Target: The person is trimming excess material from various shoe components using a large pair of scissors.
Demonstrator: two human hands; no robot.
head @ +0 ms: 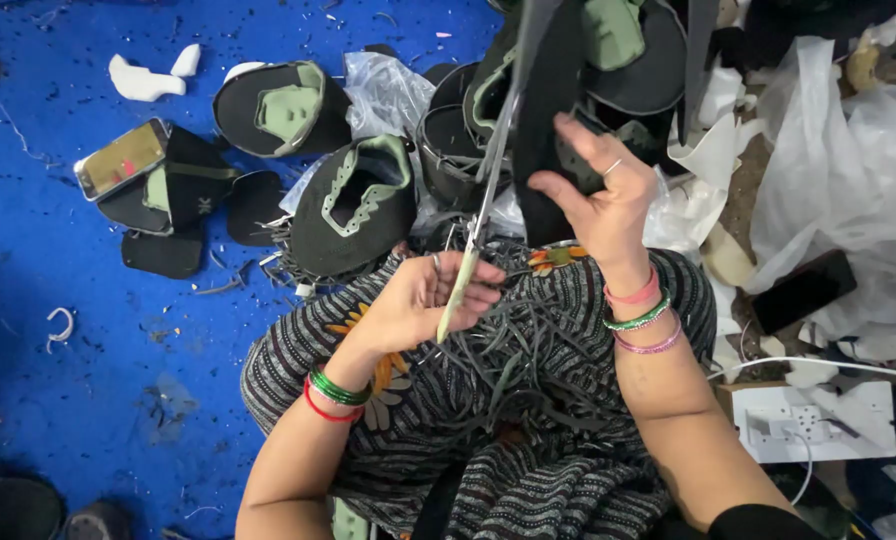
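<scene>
The left hand (423,300), left of centre in the frame, is closed around the pale green handles of a pair of scissors (478,215), whose blades angle up toward the top middle. The right hand (598,195), just right of centre, pinches a black shoe-upper piece (543,110) between thumb and fingers, holding it up against the blades. The step in hand looks like trimming excess off the edge of this piece; the blades seem to meet its left edge, though whether they are cutting right now cannot be told. The next cut would call for keeping the fabric taut and feeding the edge steadily into the blades. Dark trimmed strips (508,345) lie heaped in the lap below the hands. More black and green shoe uppers (353,205) sit on the blue floor (88,380) at upper left.
</scene>
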